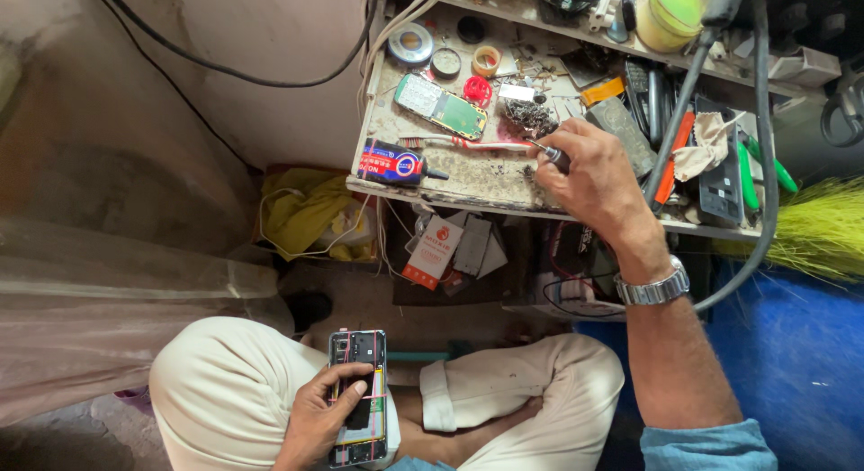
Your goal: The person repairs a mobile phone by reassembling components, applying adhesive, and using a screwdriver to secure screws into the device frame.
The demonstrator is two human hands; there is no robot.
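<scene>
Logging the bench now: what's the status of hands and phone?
Left hand grips opened phone on lap. Right hand holds small screwdriver at cluttered shelf. Nothing blocking.

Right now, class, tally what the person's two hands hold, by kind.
Opened phones in the left hand: 1
Small dark-handled tools in the right hand: 1
Total: 2

The opened phone (358, 397) rests on the lap in the left hand (317, 421). Ahead, the right hand (589, 170) lies on the low workbench (468, 179) (a tool tip under its fingers). Left of it lie a toothbrush (459, 143), a circuit board (441, 106) behind, and a small bottle (393, 162) at the front edge.
</scene>
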